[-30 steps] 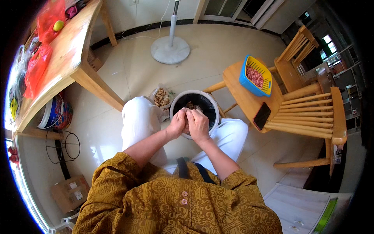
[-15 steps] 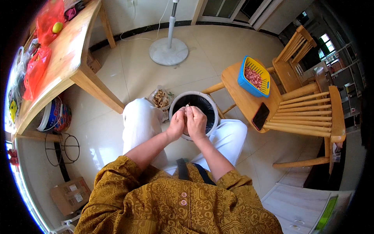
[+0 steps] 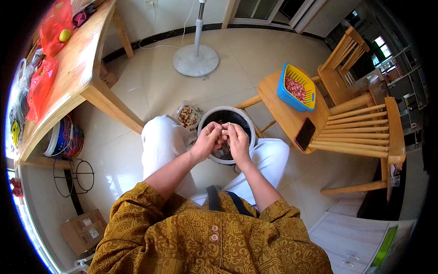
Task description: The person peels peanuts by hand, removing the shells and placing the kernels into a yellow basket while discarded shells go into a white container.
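Observation:
My left hand (image 3: 206,142) and my right hand (image 3: 239,144) are close together above a round bin (image 3: 252,131) between my knees. Pinched between the fingertips of both is a pale peanut in its shell (image 3: 225,132), partly covered by the fingers. A small pale bit also shows at the tip of my right fingers, too small to make out. The bin has a black lining, with brown shell scraps (image 3: 222,153) inside. Just beyond my left knee, a clear plastic bag of unshelled peanuts (image 3: 187,116) lies on the floor.
To the right, a wooden chair (image 3: 278,86) bears a blue and yellow basket (image 3: 285,97) of pink peanut kernels (image 3: 295,88) and a phone (image 3: 305,134). Another chair (image 3: 336,86) stands behind. A wooden table (image 3: 75,75) with red bags is at left; a round stand base (image 3: 195,60) stands ahead.
My hands have drawn slightly apart, and the peanut now shows between the fingertips. The shell scraps in the bin have come into sight below them.

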{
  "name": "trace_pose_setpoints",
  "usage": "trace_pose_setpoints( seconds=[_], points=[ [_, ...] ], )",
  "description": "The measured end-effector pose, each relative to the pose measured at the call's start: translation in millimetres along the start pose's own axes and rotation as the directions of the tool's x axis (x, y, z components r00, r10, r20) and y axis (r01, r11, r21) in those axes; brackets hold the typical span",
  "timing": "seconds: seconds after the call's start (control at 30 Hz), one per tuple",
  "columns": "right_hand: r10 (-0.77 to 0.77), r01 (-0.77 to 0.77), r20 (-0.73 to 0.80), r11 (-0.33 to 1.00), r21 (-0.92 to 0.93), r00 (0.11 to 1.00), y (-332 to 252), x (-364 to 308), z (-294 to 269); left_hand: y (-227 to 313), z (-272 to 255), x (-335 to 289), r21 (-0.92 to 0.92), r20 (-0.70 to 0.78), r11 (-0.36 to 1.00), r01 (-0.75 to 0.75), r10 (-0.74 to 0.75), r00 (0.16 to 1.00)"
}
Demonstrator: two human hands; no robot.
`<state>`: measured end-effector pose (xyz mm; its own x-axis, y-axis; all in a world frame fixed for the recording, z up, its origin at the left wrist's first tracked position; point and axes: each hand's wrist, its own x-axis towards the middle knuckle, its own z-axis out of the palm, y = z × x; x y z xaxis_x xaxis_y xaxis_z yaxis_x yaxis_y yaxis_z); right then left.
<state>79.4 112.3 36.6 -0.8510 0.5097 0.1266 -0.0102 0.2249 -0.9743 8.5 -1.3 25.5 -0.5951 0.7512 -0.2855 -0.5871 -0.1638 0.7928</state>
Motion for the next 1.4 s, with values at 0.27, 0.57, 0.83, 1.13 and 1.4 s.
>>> trace_pose_setpoints(
  seconds=[0.27,0.57,0.83,1.13,1.4],
  points=[
    [-0.038,0.030,-0.003,0.838,-0.545,0.999,-5,18,-30,-1,-4,3,0.068,-0.014,0.997,-0.023,0.024,1.000],
    [-0.052,0.098,0.197,0.968,-0.232,0.979,11,9,-24,-6,2,6,0.052,-0.004,0.997,-0.051,0.052,0.999],
    [-0.062,0.078,0.099,0.983,-0.168,0.993,15,5,-18,-6,-3,10,-0.039,0.042,0.999,-0.016,0.018,0.999],
    [-0.043,0.050,0.204,0.998,-0.030,0.978,5,5,-19,-19,-11,17,-0.096,0.070,0.995,0.040,-0.033,0.997],
    [-0.060,0.050,0.145,0.996,0.069,0.988,21,3,-17,-11,-5,11,0.067,0.091,0.994,0.085,-0.091,0.992]
  ],
)
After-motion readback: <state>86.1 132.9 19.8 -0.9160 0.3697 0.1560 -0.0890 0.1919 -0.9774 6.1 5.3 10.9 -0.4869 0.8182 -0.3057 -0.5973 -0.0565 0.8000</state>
